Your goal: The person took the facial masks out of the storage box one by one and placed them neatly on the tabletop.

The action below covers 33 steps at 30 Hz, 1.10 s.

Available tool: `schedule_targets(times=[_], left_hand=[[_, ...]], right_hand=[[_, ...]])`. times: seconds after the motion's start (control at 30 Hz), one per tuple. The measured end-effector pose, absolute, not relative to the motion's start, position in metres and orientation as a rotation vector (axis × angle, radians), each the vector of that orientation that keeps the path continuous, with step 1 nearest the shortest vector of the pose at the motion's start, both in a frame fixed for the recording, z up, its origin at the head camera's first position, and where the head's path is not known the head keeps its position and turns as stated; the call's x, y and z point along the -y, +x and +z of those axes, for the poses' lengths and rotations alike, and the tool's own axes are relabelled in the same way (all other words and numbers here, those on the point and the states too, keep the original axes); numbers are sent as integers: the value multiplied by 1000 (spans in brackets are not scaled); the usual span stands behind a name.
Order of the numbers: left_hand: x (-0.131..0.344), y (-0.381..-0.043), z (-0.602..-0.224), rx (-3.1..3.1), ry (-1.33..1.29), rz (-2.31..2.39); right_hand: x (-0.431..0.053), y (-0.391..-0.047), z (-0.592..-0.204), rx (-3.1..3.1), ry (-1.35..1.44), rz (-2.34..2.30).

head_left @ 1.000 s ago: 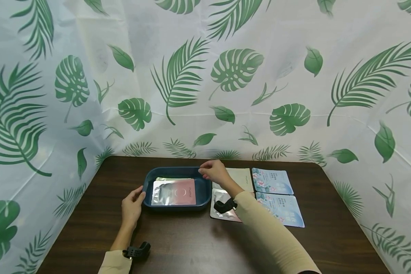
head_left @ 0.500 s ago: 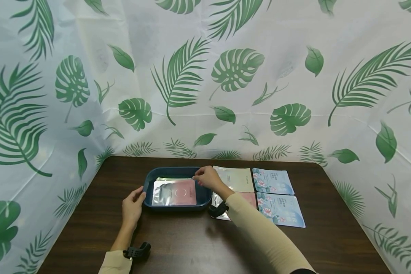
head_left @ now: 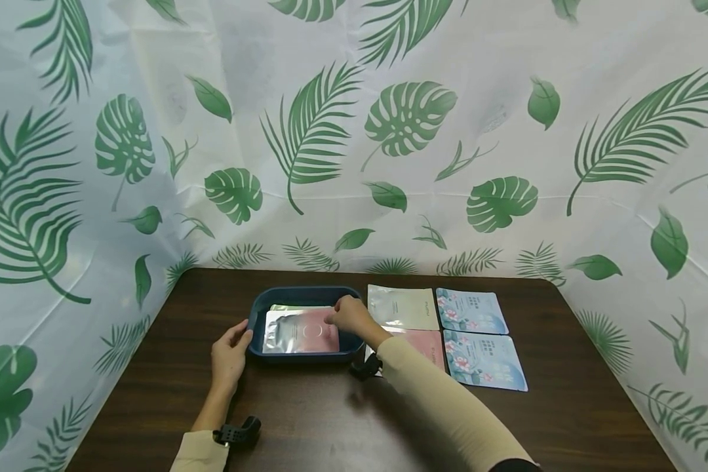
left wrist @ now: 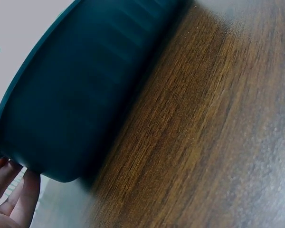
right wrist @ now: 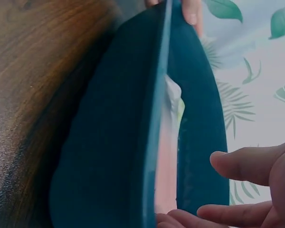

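My left hand grips the left end of a dark blue tray, fingers and thumb at its rim in the left wrist view. Inside the tray lies a silver-and-pink flat sachet, with the edge of a pale green one showing behind it. My right hand reaches over the tray's right side, its fingertips at the pink sachet's right end. In the right wrist view its thumb and index finger stand apart, while other fingertips are low beside the sachet, partly cut off by the frame.
Right of the tray lie a pale yellow-green sachet, another pink one partly behind my right arm, and two light blue floral sachets. A leaf-patterned sheet hangs behind the brown table.
My right hand has moved left and down from the tray's back right rim to the pink sachet's right end. The left hand and the tray stay in place.
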<state>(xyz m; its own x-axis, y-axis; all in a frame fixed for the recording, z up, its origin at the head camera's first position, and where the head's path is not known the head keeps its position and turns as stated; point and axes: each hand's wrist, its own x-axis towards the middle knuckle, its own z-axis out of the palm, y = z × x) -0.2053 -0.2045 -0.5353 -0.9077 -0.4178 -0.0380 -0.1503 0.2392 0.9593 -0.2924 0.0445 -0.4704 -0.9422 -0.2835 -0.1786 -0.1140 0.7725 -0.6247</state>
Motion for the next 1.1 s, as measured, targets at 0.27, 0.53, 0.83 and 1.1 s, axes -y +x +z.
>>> schedule_targets(times=[0.27, 0.53, 0.83, 1.1], left_hand=[[205, -206, -536, 2301, 545, -1720], [206, -207, -536, 2287, 526, -1702], [206, -206, -536, 2305, 528, -1676], [206, -205, -535, 2313, 530, -1675]], right_hand=[[-39, -291, -474, -2726, -277, -767], [-29, -287, -477, -2718, -285, -736], [-27, -287, -486, -2696, -232, -795], [-25, -285, -487, -2643, -196, -830]])
